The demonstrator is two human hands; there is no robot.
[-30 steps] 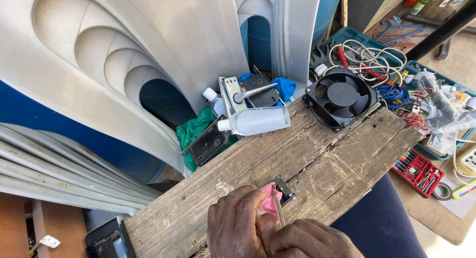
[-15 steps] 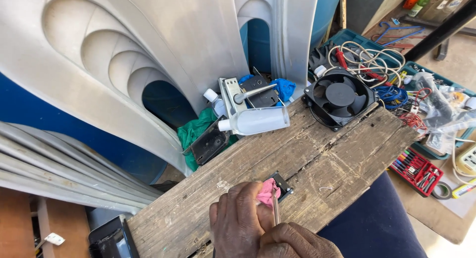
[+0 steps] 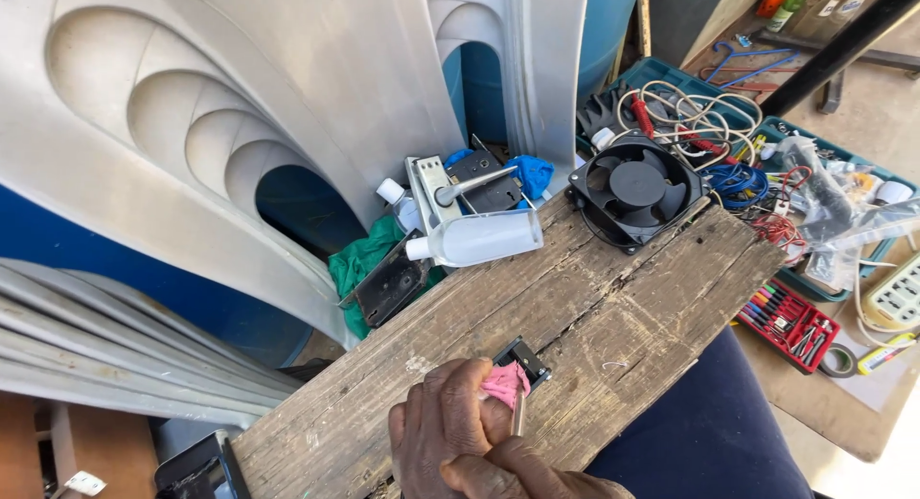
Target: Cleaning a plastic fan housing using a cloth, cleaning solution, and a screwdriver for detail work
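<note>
Both my hands are at the bottom edge, over a weathered wooden board (image 3: 623,307) lying across my lap. My left hand (image 3: 439,432) pinches a small pink cloth (image 3: 504,384) against a little black rectangular part (image 3: 526,356) on the board. My right hand (image 3: 551,480) lies just below it, mostly cut off by the frame, and grips a thin metal tool (image 3: 518,417) whose tip points up toward the cloth and the part.
At the board's far edge lie a clear plastic bottle (image 3: 479,238), a black fan (image 3: 635,187) and a metal door lock (image 3: 470,178) on a green cloth (image 3: 362,261). White plastic chairs (image 3: 240,106) stand behind. At the right are a teal tray of wires (image 3: 700,116) and a red tool case (image 3: 788,322).
The pink cloth has gone from standing tall between my fingers to bunched low against the black part. My hands have stayed in the same spot.
</note>
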